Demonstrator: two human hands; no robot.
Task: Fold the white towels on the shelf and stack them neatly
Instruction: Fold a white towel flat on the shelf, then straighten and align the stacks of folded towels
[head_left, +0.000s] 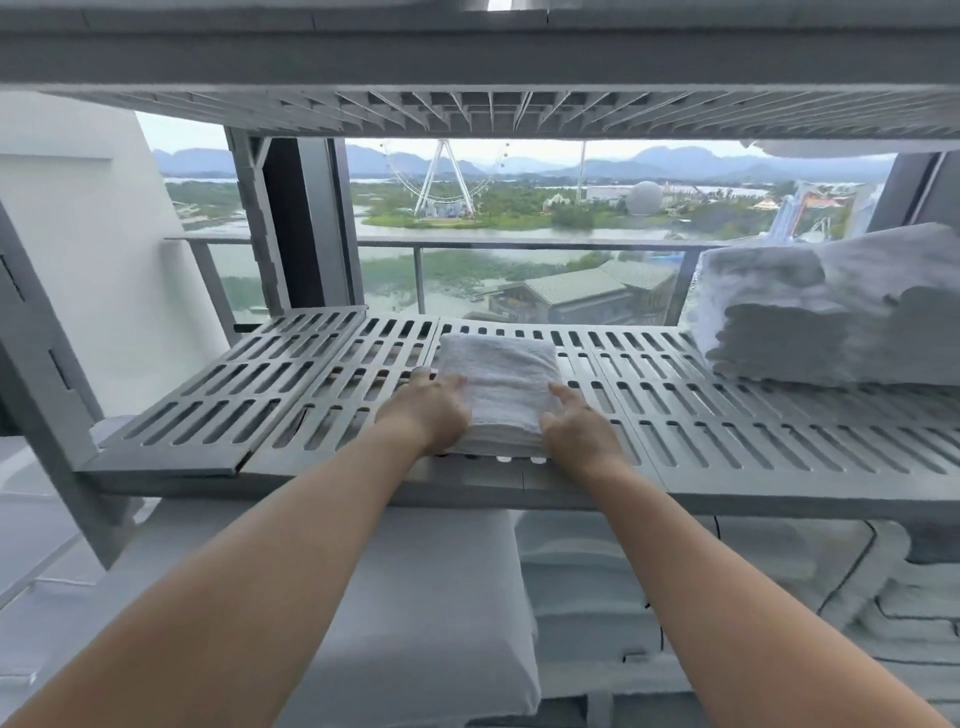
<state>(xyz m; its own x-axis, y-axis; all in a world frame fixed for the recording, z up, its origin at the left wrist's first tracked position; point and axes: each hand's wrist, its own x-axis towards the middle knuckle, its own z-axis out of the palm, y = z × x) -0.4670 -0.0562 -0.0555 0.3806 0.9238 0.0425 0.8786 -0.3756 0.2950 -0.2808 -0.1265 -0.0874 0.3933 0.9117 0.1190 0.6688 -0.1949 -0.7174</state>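
A folded white towel (501, 384) lies flat on the grey slatted shelf (753, 431), near its front edge and about the middle. My left hand (428, 408) grips the towel's near left corner, fingers curled over its top. My right hand (574, 428) holds the near right edge, fingers spread along the side. A stack of folded white towels (810, 312) stands at the right end of the same shelf, apart from both hands.
Another slatted shelf (467, 57) runs close overhead. White pillows and folded linen (415, 613) fill the level below. The left part of the shelf (249, 395) is bare. A window with a balcony rail (519, 244) is behind.
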